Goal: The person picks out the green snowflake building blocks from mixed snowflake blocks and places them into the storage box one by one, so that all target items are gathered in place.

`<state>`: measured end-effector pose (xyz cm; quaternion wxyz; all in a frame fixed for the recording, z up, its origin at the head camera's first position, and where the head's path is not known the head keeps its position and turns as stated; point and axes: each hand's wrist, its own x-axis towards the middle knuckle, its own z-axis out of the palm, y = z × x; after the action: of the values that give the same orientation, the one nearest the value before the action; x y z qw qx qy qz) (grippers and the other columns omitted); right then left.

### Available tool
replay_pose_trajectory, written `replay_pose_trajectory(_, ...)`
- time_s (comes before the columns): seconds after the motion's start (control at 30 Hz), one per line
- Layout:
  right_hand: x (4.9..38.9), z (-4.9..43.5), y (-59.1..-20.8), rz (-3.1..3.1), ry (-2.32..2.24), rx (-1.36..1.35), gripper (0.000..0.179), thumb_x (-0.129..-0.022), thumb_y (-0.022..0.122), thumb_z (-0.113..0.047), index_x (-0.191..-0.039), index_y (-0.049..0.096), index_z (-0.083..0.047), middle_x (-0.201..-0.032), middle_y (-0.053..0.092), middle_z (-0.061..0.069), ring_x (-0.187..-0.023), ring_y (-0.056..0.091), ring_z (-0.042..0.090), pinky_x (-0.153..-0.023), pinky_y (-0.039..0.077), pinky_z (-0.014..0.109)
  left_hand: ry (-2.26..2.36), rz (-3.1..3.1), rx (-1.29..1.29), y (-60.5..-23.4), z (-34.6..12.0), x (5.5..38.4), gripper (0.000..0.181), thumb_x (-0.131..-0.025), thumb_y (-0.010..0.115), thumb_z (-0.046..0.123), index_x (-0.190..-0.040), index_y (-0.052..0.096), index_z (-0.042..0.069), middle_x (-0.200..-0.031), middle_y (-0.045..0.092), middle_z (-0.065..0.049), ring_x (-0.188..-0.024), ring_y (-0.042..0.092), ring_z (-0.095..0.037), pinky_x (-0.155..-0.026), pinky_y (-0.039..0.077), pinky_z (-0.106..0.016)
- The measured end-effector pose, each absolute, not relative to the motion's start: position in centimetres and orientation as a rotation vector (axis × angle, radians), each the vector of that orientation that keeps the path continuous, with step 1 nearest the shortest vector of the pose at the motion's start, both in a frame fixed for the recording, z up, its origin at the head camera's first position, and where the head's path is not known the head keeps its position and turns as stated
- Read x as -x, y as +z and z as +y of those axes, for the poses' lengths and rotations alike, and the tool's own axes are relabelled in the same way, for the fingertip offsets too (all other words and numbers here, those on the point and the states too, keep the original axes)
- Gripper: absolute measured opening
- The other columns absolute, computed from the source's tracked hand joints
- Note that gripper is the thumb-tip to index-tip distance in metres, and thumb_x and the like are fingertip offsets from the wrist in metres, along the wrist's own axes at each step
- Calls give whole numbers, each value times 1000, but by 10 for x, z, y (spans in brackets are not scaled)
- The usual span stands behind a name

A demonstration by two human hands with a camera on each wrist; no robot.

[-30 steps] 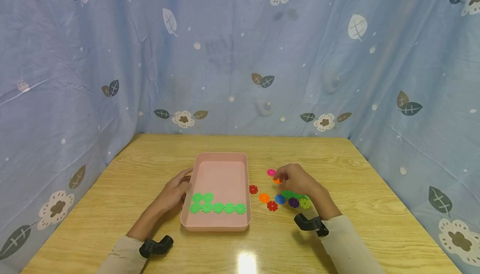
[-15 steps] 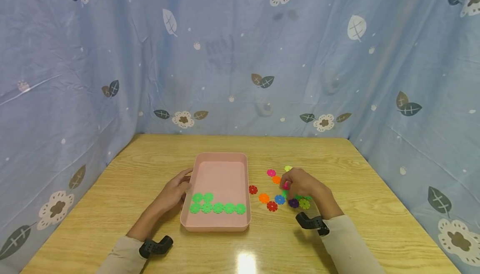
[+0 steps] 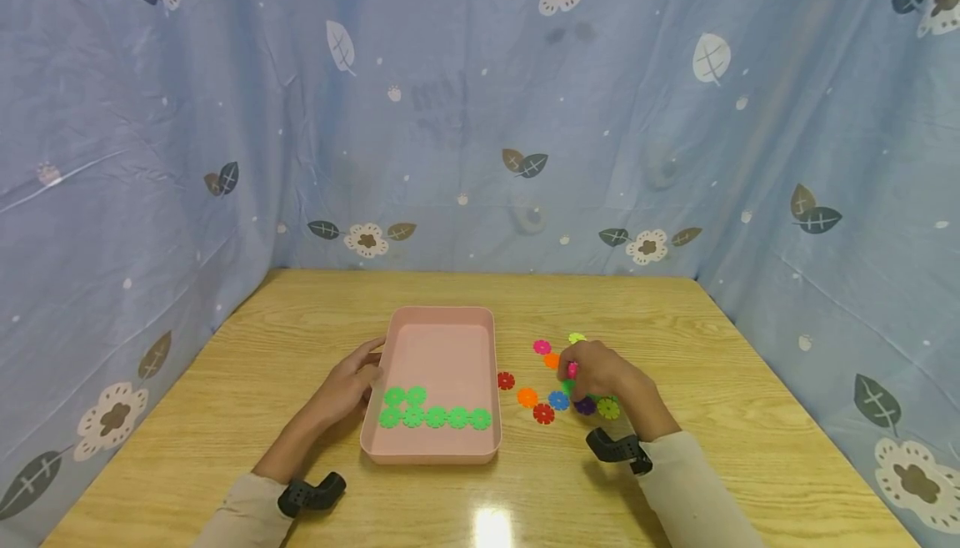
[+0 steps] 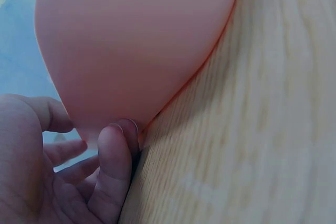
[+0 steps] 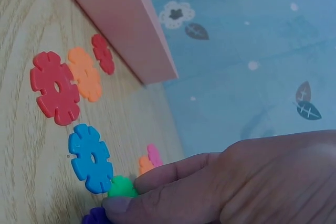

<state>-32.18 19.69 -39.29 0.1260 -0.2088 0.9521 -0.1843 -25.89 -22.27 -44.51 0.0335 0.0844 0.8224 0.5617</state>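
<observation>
My left hand rests against the left wall of a pink tray, thumb and bent fingers on its outer side in the left wrist view. Inside the tray, bright green snowflake discs lie in a front row, with two more behind, such as this green disc. To the tray's right, my right hand is low over the loose discs. Its thumb and forefinger pinch a green snowflake disc, partly hidden by the thumb. A pink disc shows beside the fingers.
Loose on the wooden table are a blue disc, a red disc, an orange disc, a purple disc and several others. A blue patterned curtain encloses the back and sides.
My right hand has moved slightly right and nearer, from the orange disc to the green one, uncovering a yellow disc behind. The left hand and tray have stayed put.
</observation>
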Motion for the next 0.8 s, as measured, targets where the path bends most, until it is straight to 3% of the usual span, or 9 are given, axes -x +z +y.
replay_pose_trajectory(0.53, 321, 195, -394, 2775, -552, 619, 30, -74, 81, 8, -87, 64, -14, -89, 60, 2, -71, 51, 20, -59, 47, 31, 1731, 2536, -253, -446, -222, 260, 58, -105, 41, 17, -161, 26, 11, -153, 40, -30, -58, 61, -28, -50, 53, -38)
replay_pose_trajectory(0.8, 321, 195, -383, 2736, -689, 759, 21, -79, 69, 13, -83, 62, -7, -76, 55, 3, -61, 45, 16, -57, 44, 29, 1728, 2539, -239, -448, -222, 261, 57, -105, 40, 17, -160, 26, 10, -151, 43, -30, -58, 60, -27, -50, 53, -38)
